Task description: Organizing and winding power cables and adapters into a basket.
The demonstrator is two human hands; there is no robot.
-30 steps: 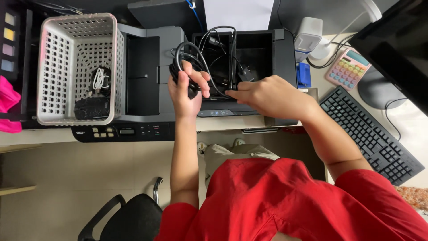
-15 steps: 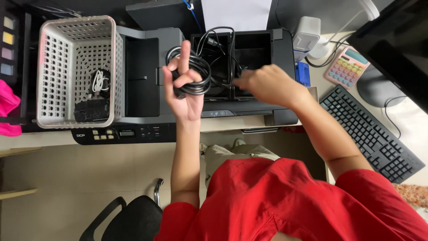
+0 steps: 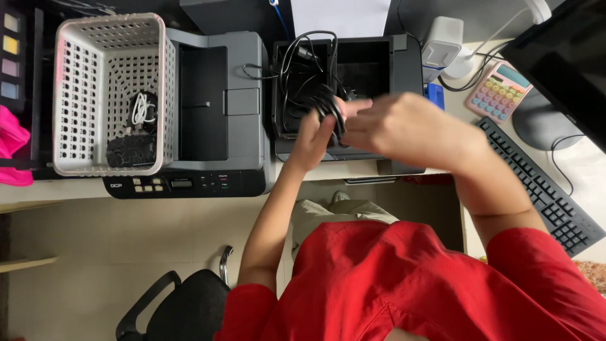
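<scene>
A coiled black cable (image 3: 328,108) sits between both hands over a black tray (image 3: 379,69) at twelve o'clock. The left hand (image 3: 314,137) pinches the coil; the right hand (image 3: 404,126) (blurred) curls against it at three o'clock. A white basket (image 3: 76,95) stands at nine o'clock.

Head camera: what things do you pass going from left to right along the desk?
Pink cloth → white basket → grey printer → black box → pastel calculator → keyboard.

even, soft indoor light, faint shadows, motion blur on the right hand (image 3: 404,129)
</scene>
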